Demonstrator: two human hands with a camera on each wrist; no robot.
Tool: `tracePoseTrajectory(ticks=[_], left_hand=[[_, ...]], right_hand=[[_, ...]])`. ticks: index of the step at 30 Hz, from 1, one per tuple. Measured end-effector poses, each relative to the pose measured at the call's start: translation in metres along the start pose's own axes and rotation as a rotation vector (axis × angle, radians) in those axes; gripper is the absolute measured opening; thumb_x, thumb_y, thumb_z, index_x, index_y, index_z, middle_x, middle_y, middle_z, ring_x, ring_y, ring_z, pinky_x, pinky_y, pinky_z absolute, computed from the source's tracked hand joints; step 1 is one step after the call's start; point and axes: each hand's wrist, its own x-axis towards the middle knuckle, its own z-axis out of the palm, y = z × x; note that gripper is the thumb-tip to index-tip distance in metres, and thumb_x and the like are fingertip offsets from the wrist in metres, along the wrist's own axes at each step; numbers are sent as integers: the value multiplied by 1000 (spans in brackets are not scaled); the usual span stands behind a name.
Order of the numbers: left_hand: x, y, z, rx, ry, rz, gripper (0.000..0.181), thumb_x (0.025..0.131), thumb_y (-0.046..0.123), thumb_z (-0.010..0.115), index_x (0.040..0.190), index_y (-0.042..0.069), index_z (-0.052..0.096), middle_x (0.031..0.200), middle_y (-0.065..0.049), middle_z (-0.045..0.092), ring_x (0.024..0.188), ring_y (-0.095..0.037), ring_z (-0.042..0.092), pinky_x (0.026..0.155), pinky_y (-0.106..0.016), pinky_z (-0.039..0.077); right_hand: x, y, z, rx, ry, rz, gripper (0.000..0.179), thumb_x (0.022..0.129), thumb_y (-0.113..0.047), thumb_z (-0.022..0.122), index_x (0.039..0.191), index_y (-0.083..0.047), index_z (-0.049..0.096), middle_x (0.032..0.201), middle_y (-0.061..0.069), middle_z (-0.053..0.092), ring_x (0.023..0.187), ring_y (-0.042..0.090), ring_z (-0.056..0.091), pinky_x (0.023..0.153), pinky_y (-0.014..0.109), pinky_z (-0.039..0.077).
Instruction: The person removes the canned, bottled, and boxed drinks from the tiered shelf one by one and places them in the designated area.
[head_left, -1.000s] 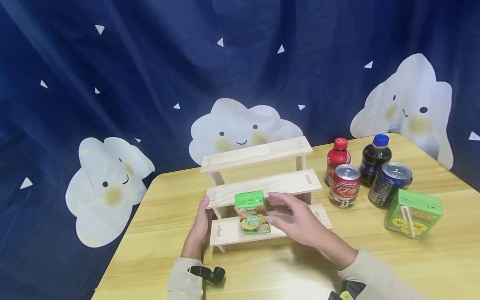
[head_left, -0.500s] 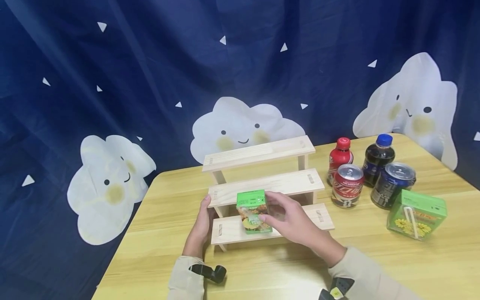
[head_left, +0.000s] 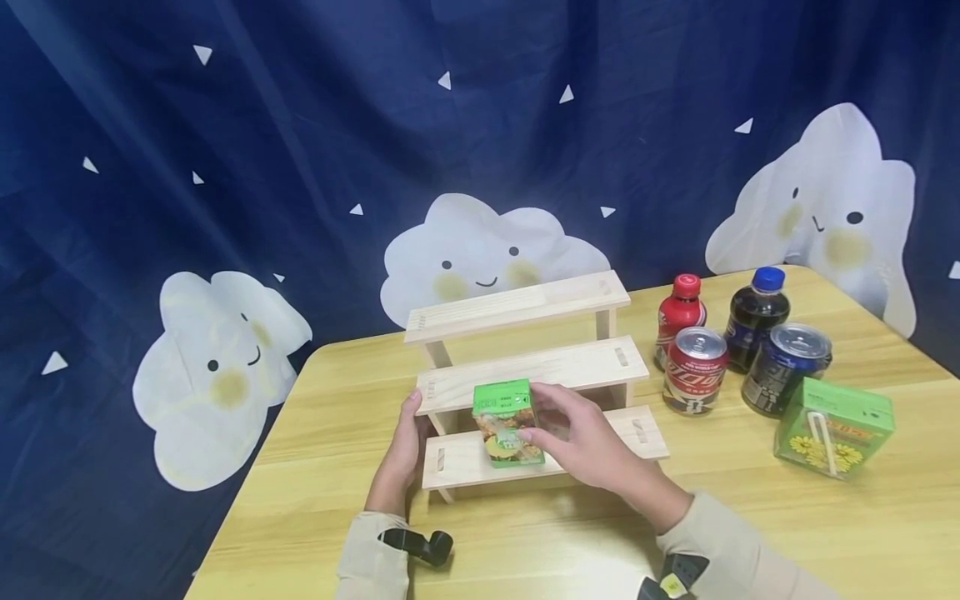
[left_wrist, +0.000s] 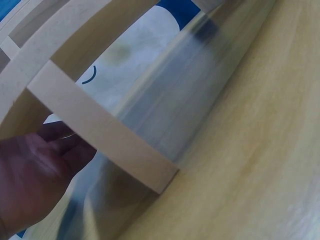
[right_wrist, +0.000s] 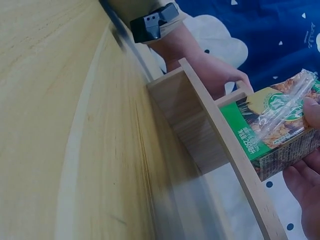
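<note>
A light wooden three-step rack (head_left: 536, 367) stands on the table. On its lowest step sits a green drink carton (head_left: 512, 429) with fruit pictures and a wrapped straw on its front. My right hand (head_left: 592, 442) holds this carton from the right, thumb on the front face, fingers at the side; the right wrist view shows the carton (right_wrist: 280, 112) between them. At the rack's left end my left hand (head_left: 397, 458) grips the frame, thumb by the middle step. In the left wrist view, its fingers (left_wrist: 75, 150) pass behind an upright and their tips are hidden.
To the right stand a red bottle (head_left: 678, 317), a blue-capped dark bottle (head_left: 757, 317), a red can (head_left: 695, 375), a dark blue can (head_left: 783, 375) and another green carton (head_left: 834, 429) with yellow flowers. A blue cloud-print curtain (head_left: 480, 108) hangs behind the table (head_left: 315, 467).
My right hand has shifted left against the carton, its thumb now on the front face. The left hand and the rack keep their places; little differs over the last half second.
</note>
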Motion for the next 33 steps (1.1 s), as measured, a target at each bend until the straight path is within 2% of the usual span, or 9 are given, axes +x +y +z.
tracePoseTrajectory(ticks=[5,12,17,26,33], left_hand=[[-1,0,1,2,7,16,74,92,66,6,150,22,18,144,-17,34,128,-37,38,101,-49,34],[3,-4,-2,-16,-10,13,67,94,63,5,150,29,17,143,-16,34,127,-36,39,101,-51,34],[4,-6,-4,-23,-29,28,67,94,64,5,151,29,14,144,-17,32,128,-39,37,101,-54,34],[4,-4,-3,0,-42,51,71,93,63,3,151,24,16,141,-19,36,124,-37,43,97,-50,39],[4,-3,-4,6,-40,43,69,93,63,4,150,27,18,141,-16,37,125,-34,42,99,-49,37]], right_hand=[[-1,0,0,3,-7,-9,53,84,-14,72,131,-5,50,114,2,63,108,17,60,93,29,48],[-2,0,-3,-10,-7,-23,53,84,-14,71,132,-6,50,115,2,62,108,18,60,93,30,48],[-3,-1,-6,-30,-7,-25,53,83,-13,72,131,-6,51,114,3,63,107,17,60,92,30,48],[-7,-2,-16,-10,-8,-5,53,84,-16,71,132,-6,49,115,6,63,108,20,61,92,30,48],[-11,2,-25,-32,-4,21,52,86,-19,70,132,-8,49,114,5,64,107,20,62,92,30,48]])
